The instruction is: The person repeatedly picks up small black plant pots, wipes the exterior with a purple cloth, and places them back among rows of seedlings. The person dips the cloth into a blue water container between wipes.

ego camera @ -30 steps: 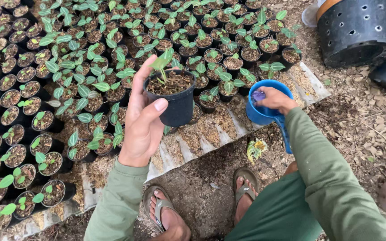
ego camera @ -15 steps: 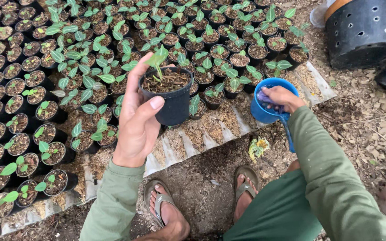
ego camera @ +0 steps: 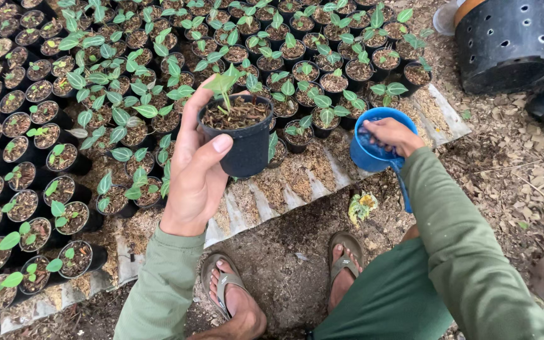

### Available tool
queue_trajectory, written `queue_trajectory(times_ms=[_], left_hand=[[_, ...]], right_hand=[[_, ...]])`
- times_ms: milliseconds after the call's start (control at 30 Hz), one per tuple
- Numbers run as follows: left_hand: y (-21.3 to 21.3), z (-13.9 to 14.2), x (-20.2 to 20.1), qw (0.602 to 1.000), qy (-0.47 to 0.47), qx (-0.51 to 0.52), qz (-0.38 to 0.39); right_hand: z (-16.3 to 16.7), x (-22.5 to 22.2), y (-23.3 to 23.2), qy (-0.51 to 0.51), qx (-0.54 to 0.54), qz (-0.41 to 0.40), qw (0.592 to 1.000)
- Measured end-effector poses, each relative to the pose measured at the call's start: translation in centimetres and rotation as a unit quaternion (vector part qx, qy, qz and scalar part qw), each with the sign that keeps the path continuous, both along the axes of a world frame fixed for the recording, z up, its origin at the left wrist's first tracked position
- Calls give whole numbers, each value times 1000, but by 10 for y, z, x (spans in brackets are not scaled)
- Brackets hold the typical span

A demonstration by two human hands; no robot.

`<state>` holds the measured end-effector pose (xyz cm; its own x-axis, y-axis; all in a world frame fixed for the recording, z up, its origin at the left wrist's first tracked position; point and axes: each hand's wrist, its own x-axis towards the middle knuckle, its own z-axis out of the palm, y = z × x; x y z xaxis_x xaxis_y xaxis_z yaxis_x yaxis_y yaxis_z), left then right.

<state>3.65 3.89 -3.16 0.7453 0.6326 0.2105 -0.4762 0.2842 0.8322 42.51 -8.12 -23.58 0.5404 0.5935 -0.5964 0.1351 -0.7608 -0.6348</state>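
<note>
My left hand (ego camera: 198,171) grips a small black pot (ego camera: 245,147) with a green seedling (ego camera: 223,83) in brown chips, held upright above the corrugated sheet (ego camera: 256,203). My right hand (ego camera: 393,135) reaches into a blue scoop cup (ego camera: 365,156) at the right; its fingers are inside the cup, and whether they hold anything is hidden. The cup's blue handle hangs down beside my right sleeve.
Several rows of small black pots with seedlings (ego camera: 114,119) cover the sheet at left and back. A large black perforated pot (ego camera: 511,41) stands at top right. My sandalled feet (ego camera: 234,296) rest on bare soil with dry leaves and chips.
My left hand has shifted the held pot slightly left and nearer to me. The right hand has stayed in the blue cup.
</note>
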Motion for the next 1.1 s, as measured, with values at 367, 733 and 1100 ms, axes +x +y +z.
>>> queue_trajectory(times_ms=[367, 733, 1100], left_hand=[[5, -15, 1, 999, 1, -32, -7], [7, -21, 4, 999, 6, -33, -13], [7, -21, 1, 999, 13, -30, -8]], right_hand=[[-5, 6, -3, -161, 36, 126, 978], [10, 8, -8, -248, 26, 157, 956], [2, 7, 1, -262, -98, 172, 945]])
